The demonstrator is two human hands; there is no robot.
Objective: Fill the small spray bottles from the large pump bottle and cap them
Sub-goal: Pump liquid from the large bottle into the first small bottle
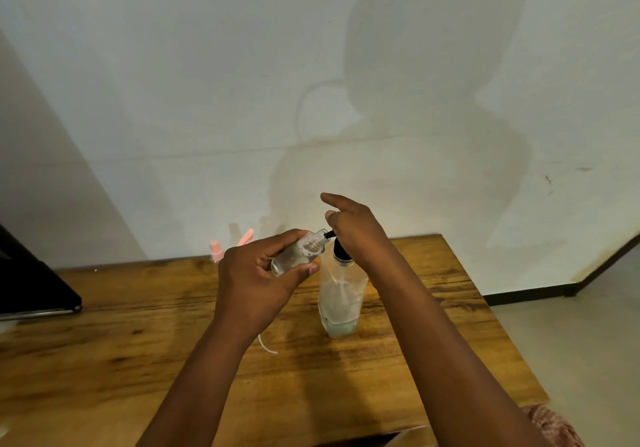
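My left hand (254, 275) grips a small clear spray bottle (299, 252), uncapped and tilted, its open threaded neck held against the black nozzle of the large pump bottle (341, 299). That large clear bottle stands upright on the wooden table (138, 342), partly filled with clear liquid. My right hand (353, 235) rests on the black pump head with the forefinger lifted and pointing left. Behind my left hand two pink spray caps (216, 250) show near the wall; what they sit on is hidden.
A thin white tube (266, 345) lies on the table under my left wrist. A dark flat object (31, 283) sits at the table's left end. The wall stands right behind the table; the table's right edge drops to a light floor.
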